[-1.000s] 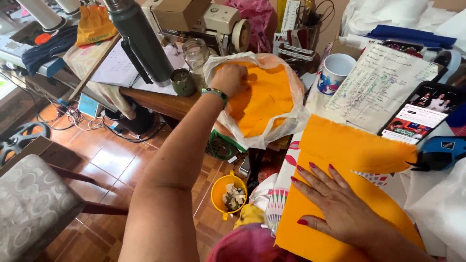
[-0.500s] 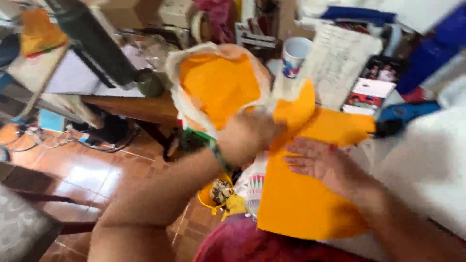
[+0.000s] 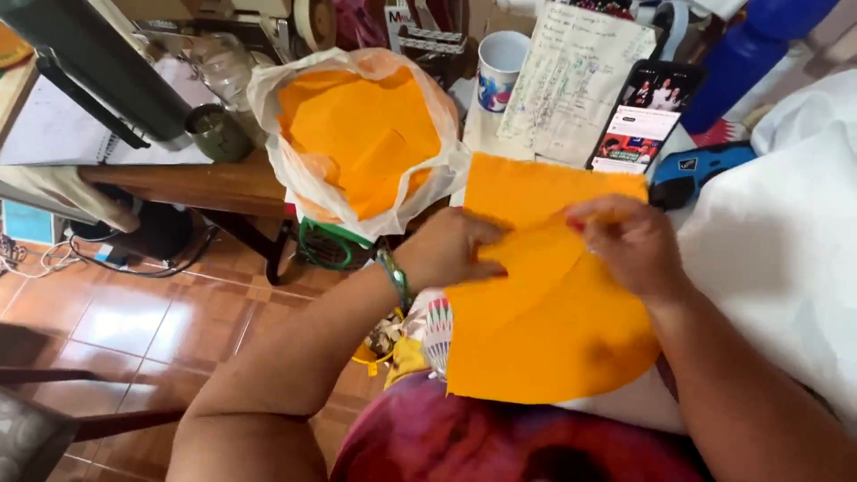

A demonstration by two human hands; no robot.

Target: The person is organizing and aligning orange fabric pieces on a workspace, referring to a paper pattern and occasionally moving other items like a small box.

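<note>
Cluttered work area above a glossy brown tile floor point(image 3: 134, 312); a wooden table edge point(image 3: 192, 183) runs at 10 o'clock. An orange sheet stack point(image 3: 544, 303) lies on the lap at frame centre. The left hand point(image 3: 451, 250) rests on the stack's 9 o'clock edge, fingers curled and pressing the top sheet. The right hand point(image 3: 625, 241) sits at the stack's 1 o'clock, thumb and fingers pinching the upper sheet's edge. The two hands are near each other, with sheet between them. At 11 o'clock from the hands, a white plastic bag point(image 3: 357, 134) holds more orange pieces. At 12 o'clock: a mug point(image 3: 500, 71), a handwritten paper point(image 3: 571, 85), a phone point(image 3: 644, 116). White cloth point(image 3: 786, 232) lies at 3 o'clock.
</note>
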